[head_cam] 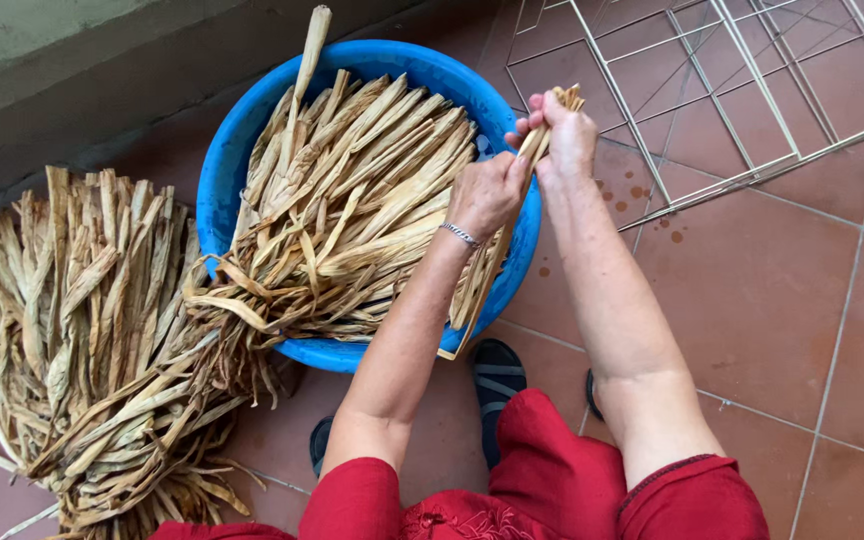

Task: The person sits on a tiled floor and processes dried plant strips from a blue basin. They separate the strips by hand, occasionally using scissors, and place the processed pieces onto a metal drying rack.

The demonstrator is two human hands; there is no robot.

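Note:
My left hand [487, 193] and my right hand [560, 135] both grip one small bundle of dried tan leaf strips [482, 280], held nearly upright over the right rim of a blue plastic basin [220, 170]. The right hand pinches the bundle's top end; the left hand clasps it just below. A bracelet sits on my left wrist. The basin is piled with more dried strips [352, 200], some spilling over its left side.
A large heap of the same dried strips [82, 340] lies on the tiled floor at left. A white wire rack [742, 80] lies at top right. A concrete ledge [42, 80] runs along the top left. My red clothing and dark sandals are at the bottom.

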